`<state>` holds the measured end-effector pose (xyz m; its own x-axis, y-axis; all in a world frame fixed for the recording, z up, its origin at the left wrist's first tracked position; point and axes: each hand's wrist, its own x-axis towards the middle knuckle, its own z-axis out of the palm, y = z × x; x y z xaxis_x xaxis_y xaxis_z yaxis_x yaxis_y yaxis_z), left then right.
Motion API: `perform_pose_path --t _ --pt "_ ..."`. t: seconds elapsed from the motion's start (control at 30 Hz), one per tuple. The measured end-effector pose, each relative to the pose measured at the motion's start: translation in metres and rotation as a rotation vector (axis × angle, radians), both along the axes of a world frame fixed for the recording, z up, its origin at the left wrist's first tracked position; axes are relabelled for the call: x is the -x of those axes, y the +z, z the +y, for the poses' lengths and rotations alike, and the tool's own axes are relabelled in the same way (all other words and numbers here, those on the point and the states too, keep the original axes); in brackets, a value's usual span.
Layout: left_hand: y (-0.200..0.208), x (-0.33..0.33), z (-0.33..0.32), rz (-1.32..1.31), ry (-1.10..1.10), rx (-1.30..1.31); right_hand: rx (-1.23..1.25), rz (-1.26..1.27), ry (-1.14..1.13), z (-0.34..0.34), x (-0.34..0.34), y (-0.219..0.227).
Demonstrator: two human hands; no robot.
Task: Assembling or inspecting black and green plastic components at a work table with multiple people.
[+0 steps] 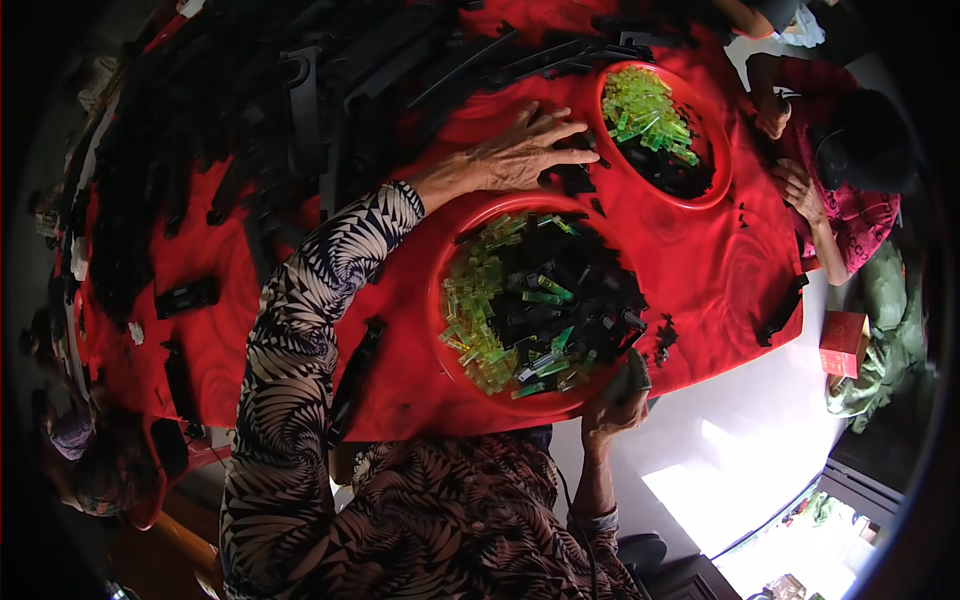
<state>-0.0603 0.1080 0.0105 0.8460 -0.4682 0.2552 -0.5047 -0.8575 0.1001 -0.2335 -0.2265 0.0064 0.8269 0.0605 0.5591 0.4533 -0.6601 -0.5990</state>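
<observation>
My left hand (pixel 528 150) reaches across the red-covered table, palm down with the fingers spread. Small black parts (pixel 570 178) lie just under and beside its fingertips. Close in front of me stands a red basin (pixel 436 310), holding small clear yellow-green pieces (pixel 474 300) on its left side and black pieces (pixel 590 270) on its right. A few brighter green pieces (pixel 548 290) lie on top. My right hand (pixel 615 412) is closed at the basin's near right rim, around a dark greyish object (pixel 630 378) whose kind I cannot make out.
A second red basin (pixel 722 165) with yellow-green and black pieces stands farther right. Long black plastic parts (pixel 300 110) are heaped at the far left; single ones (pixel 358 375) lie nearer. Another person's hands (pixel 795 190) are at the right table edge. A red box (pixel 844 343) sits beyond it.
</observation>
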Motion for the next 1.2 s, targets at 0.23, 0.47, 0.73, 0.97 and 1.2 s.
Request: perform_pose_path --t 0.23,0.47,0.73,0.97,1.2 --pt "0.021 0.005 -0.002 0.023 -0.024 0.056 0.001 0.034 -0.048 -0.002 0.003 -0.003" --pt "0.026 0.032 0.015 0.133 0.025 0.177 0.005 0.045 -0.039 -0.004 0.004 -0.007" --pt "0.023 0.034 0.018 0.174 0.022 0.224 0.019 0.048 -0.073 0.0 0.004 -0.003" --pt "0.022 0.028 0.013 0.178 -0.004 0.242 0.024 0.024 -0.061 -0.001 0.003 -0.004" --pt "0.009 0.028 0.015 -0.007 0.039 0.205 0.036 0.029 -0.06 -0.004 0.004 -0.008"
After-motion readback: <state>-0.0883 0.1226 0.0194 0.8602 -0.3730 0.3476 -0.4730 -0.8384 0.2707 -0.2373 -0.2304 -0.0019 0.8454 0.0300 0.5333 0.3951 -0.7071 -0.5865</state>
